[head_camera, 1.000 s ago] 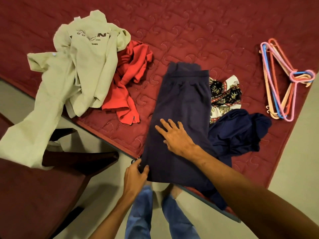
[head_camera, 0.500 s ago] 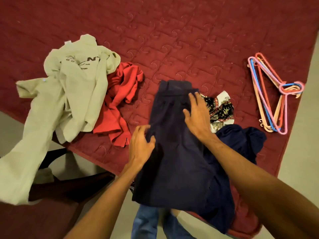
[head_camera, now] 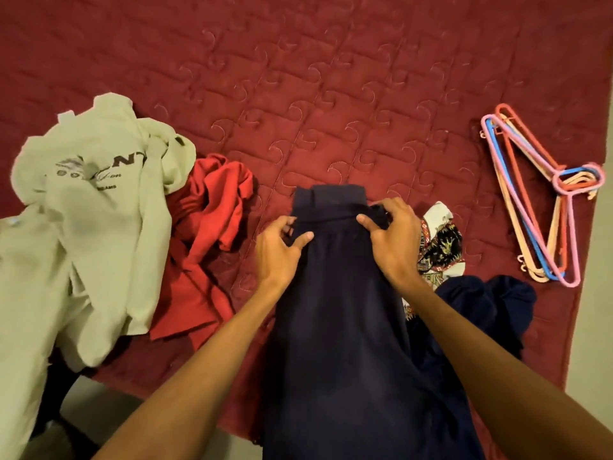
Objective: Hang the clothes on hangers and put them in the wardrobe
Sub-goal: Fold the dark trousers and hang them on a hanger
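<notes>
We read the print on the cream top [head_camera: 99, 200], far left of the navy trousers [head_camera: 338, 327]: large dark letters "NT" show clearly, while the smaller lines below them are too creased to make out. Part of this top hangs off the bed's near edge. A crumpled red garment [head_camera: 205, 234] lies between it and the trousers.

The trousers lie flat in the middle, waistband away from us and legs hanging over the near edge. The left hand [head_camera: 277, 250] pinches the left end of the waistband, its thumb on top of the cloth and its fingers curled at the side. The right hand [head_camera: 394, 240] grips the right end, with its fingers bent over the band and its thumb pressed on the near face.

Just right of the trousers a black and white patterned cloth [head_camera: 441, 244] touches the right hand, and a second navy garment [head_camera: 491, 303] lies bunched nearer to us. Well to the right, a stack of coloured plastic hangers [head_camera: 530, 207] rests close to the bed's right edge, where pale floor [head_camera: 597, 327] begins. Beyond the waistband the maroon quilt [head_camera: 331, 94] lies bare.
</notes>
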